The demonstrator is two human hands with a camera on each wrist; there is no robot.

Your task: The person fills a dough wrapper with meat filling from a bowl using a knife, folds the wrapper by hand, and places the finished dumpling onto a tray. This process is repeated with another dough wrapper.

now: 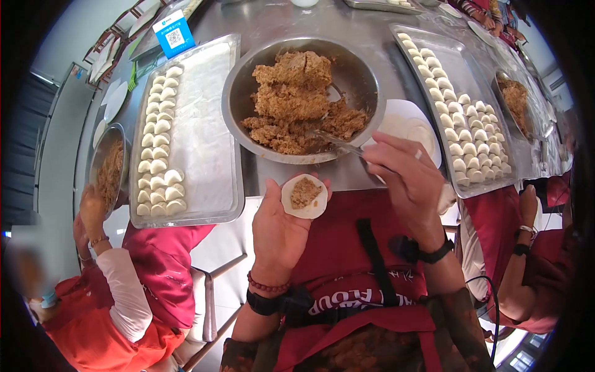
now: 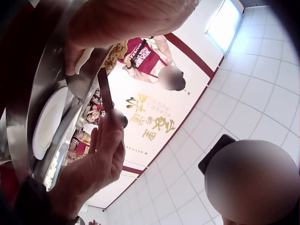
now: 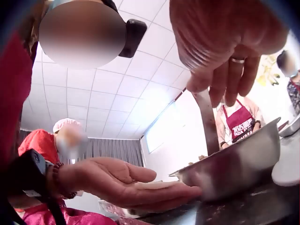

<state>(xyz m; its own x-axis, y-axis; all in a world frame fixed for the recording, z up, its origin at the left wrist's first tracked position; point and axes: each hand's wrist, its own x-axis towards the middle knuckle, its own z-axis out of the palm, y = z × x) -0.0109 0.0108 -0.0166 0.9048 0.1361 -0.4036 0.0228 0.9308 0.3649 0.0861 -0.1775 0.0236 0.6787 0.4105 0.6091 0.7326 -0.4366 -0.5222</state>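
My left hand (image 1: 279, 232) is palm up, fingers extended, below the steel bowl (image 1: 232, 127). On it lies a round dough wrapper (image 1: 317, 211) with a small patch of brown filling (image 1: 304, 192). The right wrist view shows that hand (image 3: 112, 180) nearly flat beneath the wrapper (image 3: 159, 185). My right hand (image 1: 409, 180) pinches the metal handle of a utensil (image 1: 339, 142) at the bowl's right front rim; its far end is in the filling mound (image 1: 294, 93). In the left wrist view the right hand (image 2: 91, 171) grips the flat handle (image 2: 106, 89).
A tray (image 1: 214, 211) with rows of dumplings stands left of the bowl, another tray (image 1: 462, 189) right. Wrappers (image 1: 412, 130) lie on a white plate beside the bowl. A blue QR sign (image 1: 175, 36) stands at the left tray's back. People work at both sides.
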